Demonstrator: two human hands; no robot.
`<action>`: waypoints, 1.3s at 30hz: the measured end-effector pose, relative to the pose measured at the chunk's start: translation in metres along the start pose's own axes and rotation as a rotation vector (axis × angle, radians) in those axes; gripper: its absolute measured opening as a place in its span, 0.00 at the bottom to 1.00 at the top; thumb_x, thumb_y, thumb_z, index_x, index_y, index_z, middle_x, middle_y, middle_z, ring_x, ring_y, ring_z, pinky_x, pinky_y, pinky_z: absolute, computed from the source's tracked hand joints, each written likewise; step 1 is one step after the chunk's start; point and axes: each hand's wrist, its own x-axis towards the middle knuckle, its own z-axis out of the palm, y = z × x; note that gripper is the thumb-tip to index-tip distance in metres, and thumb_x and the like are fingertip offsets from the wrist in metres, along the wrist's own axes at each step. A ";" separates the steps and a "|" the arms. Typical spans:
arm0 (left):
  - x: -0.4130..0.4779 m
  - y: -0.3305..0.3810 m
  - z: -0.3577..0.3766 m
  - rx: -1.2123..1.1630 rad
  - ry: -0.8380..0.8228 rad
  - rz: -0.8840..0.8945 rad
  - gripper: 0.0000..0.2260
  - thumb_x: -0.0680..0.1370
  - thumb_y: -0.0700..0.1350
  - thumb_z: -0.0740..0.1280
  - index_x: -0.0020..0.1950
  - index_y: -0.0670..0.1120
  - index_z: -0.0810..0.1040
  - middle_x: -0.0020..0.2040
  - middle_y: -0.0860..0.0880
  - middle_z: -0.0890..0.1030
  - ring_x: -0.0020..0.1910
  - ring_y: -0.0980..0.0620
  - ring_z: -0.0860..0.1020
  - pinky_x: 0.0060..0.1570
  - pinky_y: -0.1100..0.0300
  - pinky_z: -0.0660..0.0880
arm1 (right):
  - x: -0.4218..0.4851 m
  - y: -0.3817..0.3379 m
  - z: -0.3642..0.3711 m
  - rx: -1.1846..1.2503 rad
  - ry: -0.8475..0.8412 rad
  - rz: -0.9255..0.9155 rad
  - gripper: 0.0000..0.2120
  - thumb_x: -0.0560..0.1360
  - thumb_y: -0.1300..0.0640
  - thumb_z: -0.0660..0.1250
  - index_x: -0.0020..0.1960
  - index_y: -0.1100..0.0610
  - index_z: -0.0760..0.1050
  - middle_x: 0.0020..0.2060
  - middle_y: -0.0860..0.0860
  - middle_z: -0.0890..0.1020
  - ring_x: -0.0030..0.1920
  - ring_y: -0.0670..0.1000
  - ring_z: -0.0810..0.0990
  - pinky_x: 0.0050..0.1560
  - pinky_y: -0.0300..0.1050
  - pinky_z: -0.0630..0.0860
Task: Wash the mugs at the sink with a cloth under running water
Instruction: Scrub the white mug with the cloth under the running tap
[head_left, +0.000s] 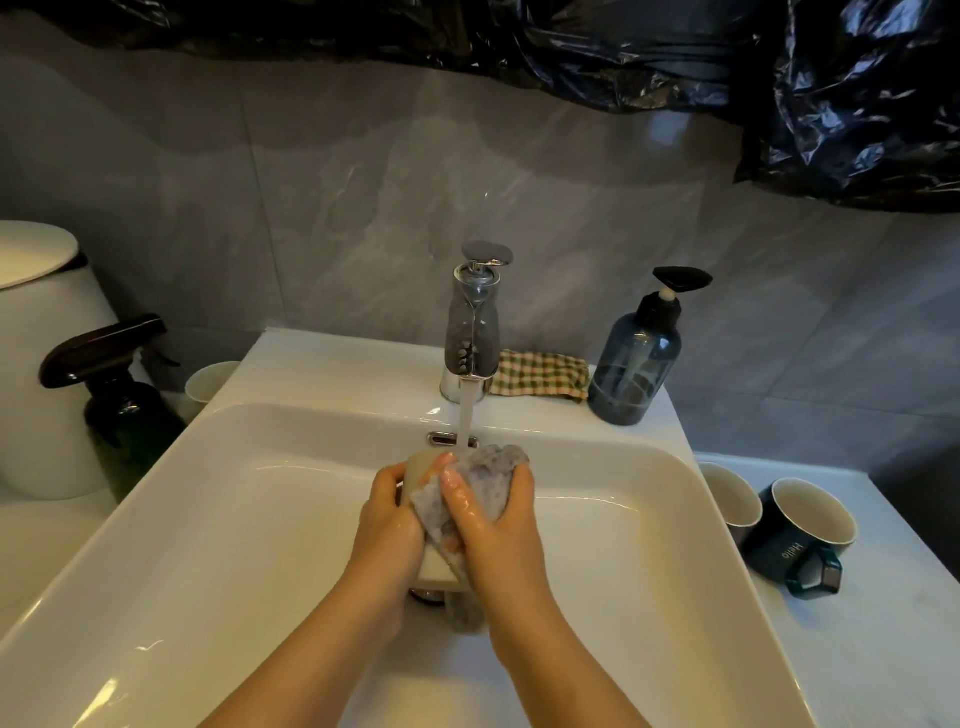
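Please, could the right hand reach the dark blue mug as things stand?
Probably yes: the dark blue mug lies uncovered beside the sink, but the right hand grips the cloth.

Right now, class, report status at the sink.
Left hand grips mug; right hand holds cloth on it. Water running. Nothing blocking.

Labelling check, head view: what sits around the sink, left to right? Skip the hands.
Spray bottle → white cup → tap → checked cloth → pump bottle → light mug → blue mug
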 end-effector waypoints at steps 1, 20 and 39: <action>-0.001 0.000 -0.001 -0.011 -0.024 0.020 0.21 0.71 0.59 0.67 0.57 0.48 0.71 0.47 0.47 0.81 0.47 0.48 0.79 0.49 0.51 0.75 | 0.002 0.000 0.000 0.018 0.019 0.009 0.30 0.67 0.32 0.61 0.66 0.41 0.62 0.58 0.45 0.74 0.57 0.48 0.75 0.60 0.46 0.74; 0.008 0.002 -0.008 0.097 -0.061 0.042 0.28 0.71 0.68 0.61 0.48 0.43 0.78 0.48 0.44 0.82 0.47 0.44 0.79 0.48 0.52 0.76 | 0.008 -0.009 -0.020 0.603 -0.154 0.496 0.35 0.69 0.26 0.55 0.53 0.54 0.79 0.44 0.58 0.84 0.41 0.58 0.83 0.41 0.54 0.81; -0.004 0.006 -0.018 -0.232 -0.346 -0.122 0.30 0.62 0.66 0.62 0.53 0.46 0.81 0.44 0.42 0.84 0.37 0.45 0.82 0.36 0.55 0.77 | 0.016 -0.017 -0.010 0.411 -0.154 0.397 0.24 0.74 0.34 0.50 0.48 0.50 0.76 0.39 0.52 0.82 0.43 0.56 0.80 0.46 0.52 0.78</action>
